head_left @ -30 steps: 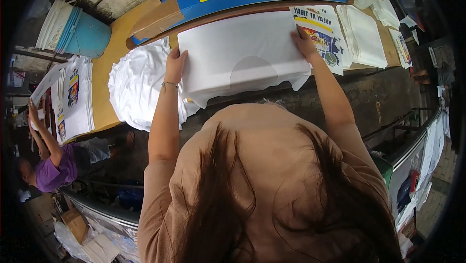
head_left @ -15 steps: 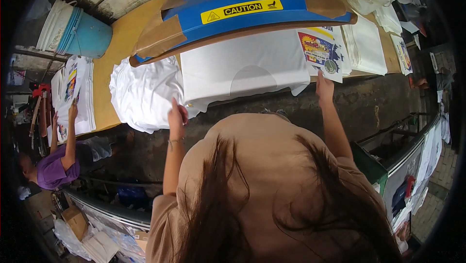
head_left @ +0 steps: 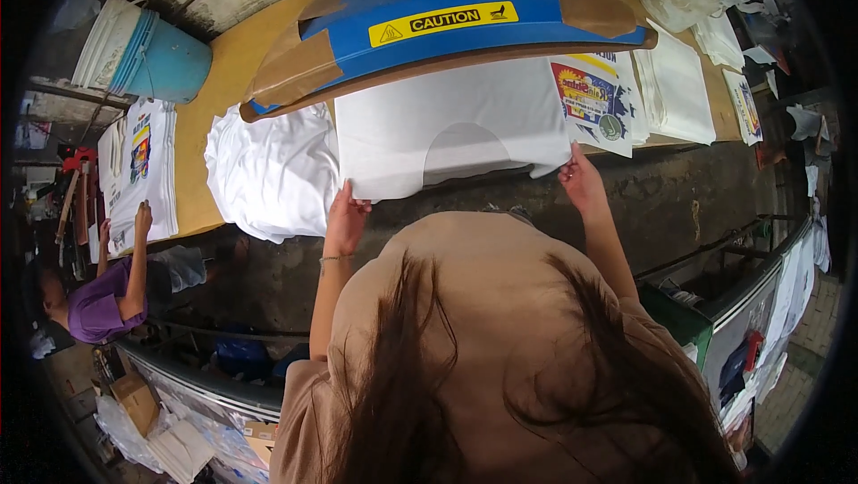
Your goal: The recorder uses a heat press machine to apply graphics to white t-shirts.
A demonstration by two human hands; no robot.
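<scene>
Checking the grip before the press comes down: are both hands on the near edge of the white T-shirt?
Yes: the left hand and right hand each pinch a near corner of the white T-shirt under the blue heat press.

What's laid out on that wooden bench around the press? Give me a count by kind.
Blue heat press: 1
White shirt on the press, gripped by the left hand and right hand: 1
Heaps of plain white shirts: 1
Piles of printed shirts: 1
Stacks of folded white cloth: 1
Stacks of blue and white buckets: 1
Total: 6
</scene>
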